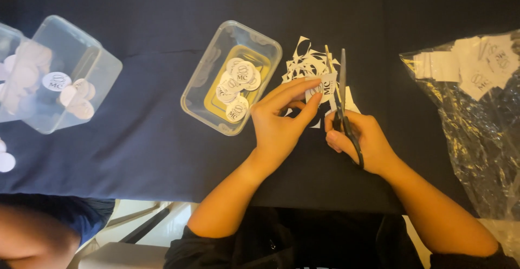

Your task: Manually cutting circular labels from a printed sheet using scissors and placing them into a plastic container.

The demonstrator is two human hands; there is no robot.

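Cutting position: both hands meet near the middle of a dark cloth-covered table [151, 139].
Left hand [281, 120]: fingers pinched on a small white printed paper piece [324, 87], held just left of the blades.
Right hand [363, 139]: closed through the handles of black scissors [342, 104], blades pointing to the far side, their tips slightly apart beside the paper piece.
Paper offcuts [304, 63]: loose white trimmings heaped on the cloth just beyond the hands.
Clear tub, centre [197, 82]: open rectangular plastic container left of the hands, holding a small pile of round white printed discs [237, 85].
Clear tubs, far left [103, 79]: more see-through containers with round discs inside, well apart from the hands.
Plastic bag [476, 133]: crinkled clear bag at the right edge, holding white printed square sheets [476, 66].
Loose disc [5, 162]: white round piece on the cloth at the left edge.
Other person: part of an arm [32, 242] in the near left corner.
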